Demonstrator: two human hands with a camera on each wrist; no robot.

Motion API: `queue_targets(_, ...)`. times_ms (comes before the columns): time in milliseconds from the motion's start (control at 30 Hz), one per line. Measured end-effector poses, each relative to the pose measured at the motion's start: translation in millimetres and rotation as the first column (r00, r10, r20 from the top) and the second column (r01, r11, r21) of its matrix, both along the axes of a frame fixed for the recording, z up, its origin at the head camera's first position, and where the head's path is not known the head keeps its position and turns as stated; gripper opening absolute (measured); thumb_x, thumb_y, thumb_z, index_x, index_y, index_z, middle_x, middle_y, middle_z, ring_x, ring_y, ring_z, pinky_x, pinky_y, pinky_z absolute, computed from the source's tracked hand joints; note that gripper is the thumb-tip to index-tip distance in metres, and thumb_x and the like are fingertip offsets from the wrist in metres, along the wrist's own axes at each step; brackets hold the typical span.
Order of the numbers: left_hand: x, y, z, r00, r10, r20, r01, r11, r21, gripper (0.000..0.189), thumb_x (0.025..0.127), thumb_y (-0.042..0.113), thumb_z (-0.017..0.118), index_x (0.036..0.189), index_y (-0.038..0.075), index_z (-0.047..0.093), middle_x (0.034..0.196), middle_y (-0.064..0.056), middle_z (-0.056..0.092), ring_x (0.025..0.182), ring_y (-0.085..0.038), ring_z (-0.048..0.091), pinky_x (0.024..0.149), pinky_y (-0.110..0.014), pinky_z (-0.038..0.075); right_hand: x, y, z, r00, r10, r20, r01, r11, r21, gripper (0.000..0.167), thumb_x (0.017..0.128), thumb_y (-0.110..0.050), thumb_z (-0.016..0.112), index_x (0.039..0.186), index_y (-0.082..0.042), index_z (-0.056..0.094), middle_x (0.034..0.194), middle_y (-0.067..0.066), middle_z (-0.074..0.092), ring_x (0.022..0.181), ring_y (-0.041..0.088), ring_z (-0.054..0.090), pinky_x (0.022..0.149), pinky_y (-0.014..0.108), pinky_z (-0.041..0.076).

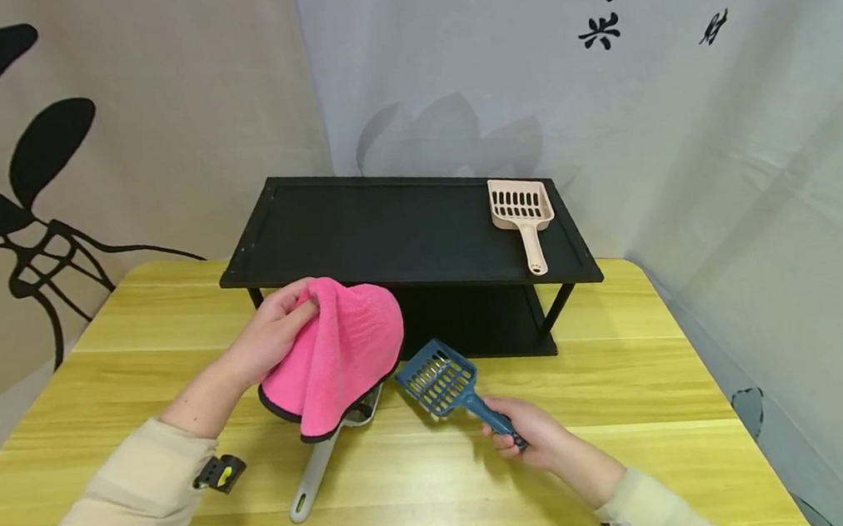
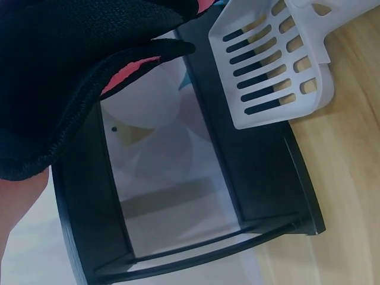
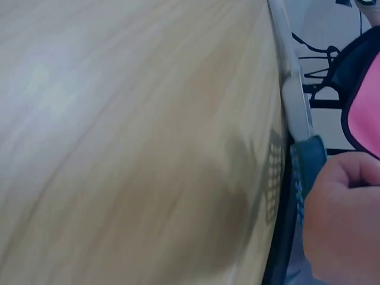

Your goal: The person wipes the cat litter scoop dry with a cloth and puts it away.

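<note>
My left hand (image 1: 276, 326) grips a pink cloth (image 1: 356, 335) with dark edging, its thumb and fingers bunching the top. The cloth hangs over the head of a grey litter scoop (image 1: 312, 477), whose handle points toward me on the table; in the left wrist view its slotted head (image 2: 270, 65) shows. A blue slotted litter scoop (image 1: 443, 382) is in my right hand (image 1: 527, 433), fingers curled round the handle. Its head is tilted above the wood, close to the shelf's front, casting a slotted shadow in the right wrist view.
A black two-tier shelf (image 1: 381, 233) stands at the back of the wooden table (image 1: 630, 412). On its top right lies a beige litter scoop (image 1: 531, 241), handle toward me. Pale curtains (image 1: 449, 60) with dark prints hang behind the table.
</note>
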State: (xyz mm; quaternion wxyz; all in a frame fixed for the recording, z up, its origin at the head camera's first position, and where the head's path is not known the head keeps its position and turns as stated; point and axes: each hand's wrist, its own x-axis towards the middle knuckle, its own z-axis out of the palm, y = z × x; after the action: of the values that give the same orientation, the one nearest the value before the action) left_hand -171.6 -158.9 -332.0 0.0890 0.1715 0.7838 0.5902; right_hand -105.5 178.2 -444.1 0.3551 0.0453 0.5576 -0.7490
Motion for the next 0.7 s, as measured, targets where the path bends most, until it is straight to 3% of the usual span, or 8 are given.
queue_targets(300, 0.3, 1.5, 1.8, 1.000, 0.013, 0.019, -0.013, 1.000, -0.005, 0.031, 0.099, 0.021, 0.043, 0.120, -0.001, 0.048, 0.092, 0.007, 0.059, 0.082, -0.008, 0.058, 0.076, -0.020, 0.049, -0.9, 30, 11.8, 0.990, 0.124, -0.068, -0.127, 0.991, -0.046, 0.022, 0.103, -0.021, 0.026, 0.097, -0.011, 0.045, 0.068, -0.009, 0.055, 0.042, -0.005, 0.036, 0.042, 0.010, 0.030)
queue_targets(700, 0.5, 6.4, 4.9, 1.000, 0.011, 0.009, -0.011, 1.000, -0.017, 0.031, 0.099, 0.021, 0.043, 0.120, 0.000, 0.048, 0.092, 0.006, 0.058, 0.081, -0.009, 0.057, 0.075, -0.020, 0.049, -2.3, 48, 29.3, 0.979, 0.179, -0.096, -0.184, 0.982, -0.044, 0.022, 0.103, -0.023, 0.027, 0.100, -0.011, 0.046, 0.071, -0.010, 0.057, 0.044, -0.005, 0.038, 0.042, 0.010, 0.031)
